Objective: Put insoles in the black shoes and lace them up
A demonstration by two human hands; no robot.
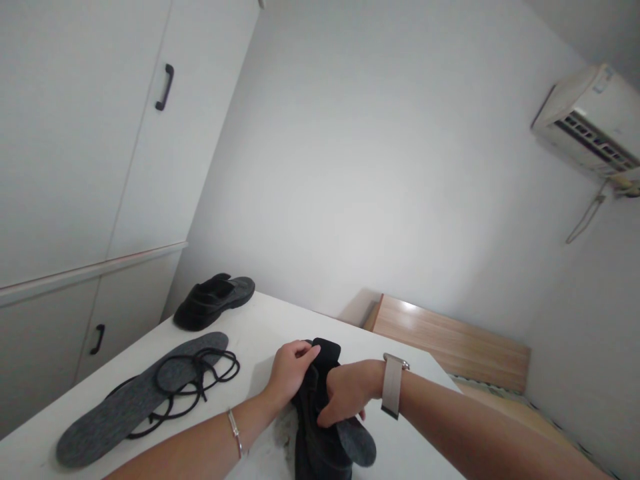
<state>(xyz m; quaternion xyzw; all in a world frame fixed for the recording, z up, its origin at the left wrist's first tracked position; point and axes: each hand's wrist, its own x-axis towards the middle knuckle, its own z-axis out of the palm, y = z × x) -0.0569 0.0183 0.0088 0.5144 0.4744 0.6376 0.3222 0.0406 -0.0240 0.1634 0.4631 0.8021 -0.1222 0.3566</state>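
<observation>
Gripping a black shoe (320, 450) on the table (257, 333) with the left hand (291, 367), right hand (346, 392) clamped on a gray insole (360, 445).

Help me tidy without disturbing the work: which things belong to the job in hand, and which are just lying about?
Job in hand:
black shoe, held by the left hand
gray insole, beside the right hand
probably the second shoe, loose insole and black laces

Apparently just surroundings:
cupboard
air conditioner
wooden headboard
</observation>
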